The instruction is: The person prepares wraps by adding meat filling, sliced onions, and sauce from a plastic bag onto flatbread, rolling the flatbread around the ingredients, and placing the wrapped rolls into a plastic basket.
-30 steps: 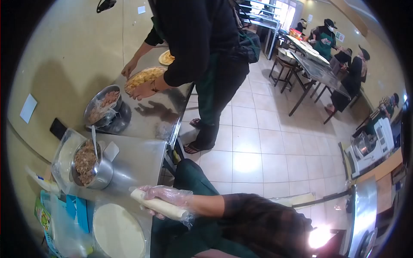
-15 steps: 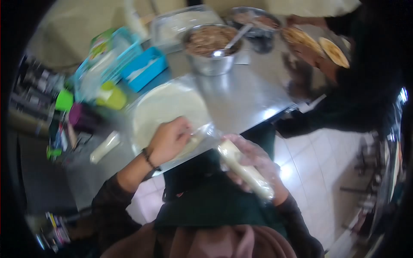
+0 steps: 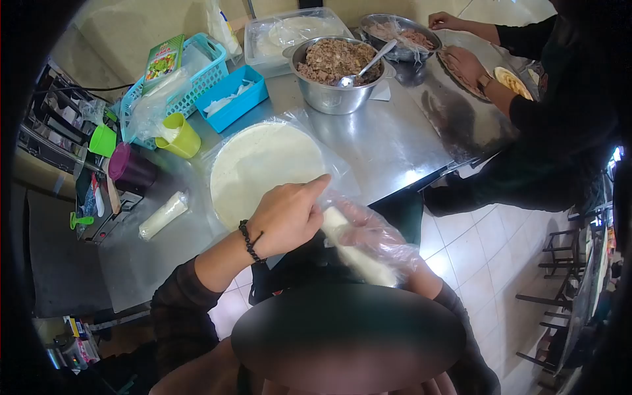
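One wrapped roll [image 3: 164, 216] is lying on the desk [image 3: 388, 138], seemingly finished; a second roll [image 3: 366, 262] is resting in the gloved right hand [image 3: 380, 229], its grip closing around it; the left hand [image 3: 286, 214] is pointing, any pinch unclear; a round dough sheet [image 3: 263, 161] is lying unrolled.

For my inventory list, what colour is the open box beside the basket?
The box is bright blue, best seen in the head view.

Dark checked sleeves [image 3: 186, 293] come with a black knotted bracelet [image 3: 249, 242] at left and a clear plastic glove [image 3: 378, 232] at right.
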{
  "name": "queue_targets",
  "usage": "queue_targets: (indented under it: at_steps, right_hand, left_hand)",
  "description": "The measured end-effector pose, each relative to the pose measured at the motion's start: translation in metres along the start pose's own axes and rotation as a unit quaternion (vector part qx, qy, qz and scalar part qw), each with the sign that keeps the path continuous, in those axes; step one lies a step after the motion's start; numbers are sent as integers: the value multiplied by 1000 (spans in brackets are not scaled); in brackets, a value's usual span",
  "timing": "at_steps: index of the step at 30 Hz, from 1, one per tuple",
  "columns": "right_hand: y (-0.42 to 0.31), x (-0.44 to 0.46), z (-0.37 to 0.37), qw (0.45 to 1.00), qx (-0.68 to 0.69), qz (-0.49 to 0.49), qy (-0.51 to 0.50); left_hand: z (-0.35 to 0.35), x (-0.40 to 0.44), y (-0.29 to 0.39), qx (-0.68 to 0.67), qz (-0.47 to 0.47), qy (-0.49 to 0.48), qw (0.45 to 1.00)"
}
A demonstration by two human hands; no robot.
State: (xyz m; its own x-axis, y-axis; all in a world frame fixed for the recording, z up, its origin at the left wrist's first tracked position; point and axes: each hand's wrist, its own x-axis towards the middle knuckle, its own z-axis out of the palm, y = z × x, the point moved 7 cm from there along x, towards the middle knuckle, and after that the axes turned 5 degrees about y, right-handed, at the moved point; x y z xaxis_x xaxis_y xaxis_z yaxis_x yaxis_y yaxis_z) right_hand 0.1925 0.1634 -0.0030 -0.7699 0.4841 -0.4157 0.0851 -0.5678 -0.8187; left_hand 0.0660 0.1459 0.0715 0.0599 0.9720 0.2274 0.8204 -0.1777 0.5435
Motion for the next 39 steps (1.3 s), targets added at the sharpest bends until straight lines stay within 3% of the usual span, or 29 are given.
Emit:
queue_targets:
  at_steps: [2,3,5,8,9,10,13,15,16,17,20,21,23,24,27,28,30,32,33,34,35,37,39]
  right_hand:
    - [1,4,2,999,1,9,-36]
    - [4,10,-3,994,90,54,-34]
    - [-1,15,-6,975,218,17,28]
    - [5,15,3,1000,-8,18,-24]
    - [6,16,3,999,-8,20,-25]
    - [-6,16,8,988,-116,-80,-56]
    - [-13,8,9,980,-160,-93,-76]
    - [5,7,4,995,14,37,-90]
    - [11,7,3,990,72,81,-89]
    - [10,9,3,995,16,46,-83]
    - [18,16,-5,985,-142,-71,-62]
    - [21,18,-10,973,-189,-121,-50]
    - [4,4,0,998,-17,19,-59]
    - [-3,-2,7,990,118,42,-66]
    - [14,9,8,982,150,89,-73]
    - [10,12,11,993,49,-21,-103]
    - [-2,10,17,951,-154,-255,-87]
    - [-5,19,16,973,29,-152,-169]
    - [6,15,21,936,273,113,-190]
    - [8,15,12,918,345,128,-147]
    - [6,10,19,918,346,130,-147]
    - [-7,3,13,988,143,55,35]
    - [-7,1,22,993,100,57,-8]
  left_hand:
    - [1,-3,1,-29,-20,-47,998]
    - [4,-6,1,-31,-21,-48,998]
    - [5,-12,5,40,25,7,999]
    - [8,-18,2,73,20,-2,997]
    - [5,-17,0,73,18,-3,997]
    - [-1,-15,-2,10,9,1,1000]
    - [-1,-8,-13,-108,8,-9,994]
    - [15,-6,-21,-194,-48,-105,974]
    - [19,-8,-20,-191,-9,-102,976]
    - [20,-9,-16,-192,-8,-101,976]
    - [-8,-9,6,-30,41,96,994]
    - [-7,-12,9,-33,41,94,994]
    - [-3,-19,17,-28,67,77,994]
    - [0,-22,18,-30,65,57,996]
    - [-10,-20,23,-89,61,69,992]
    - [-10,-21,26,-86,59,71,992]
    - [-9,-25,34,-67,63,92,991]
    - [-14,-34,30,-23,49,109,993]
    - [-18,-37,27,18,38,126,991]
    - [-22,-39,19,44,16,133,990]
    - [-24,-41,10,55,-5,146,988]
    - [-27,-48,0,102,-18,161,982]
    - [-24,-47,7,103,-1,158,982]
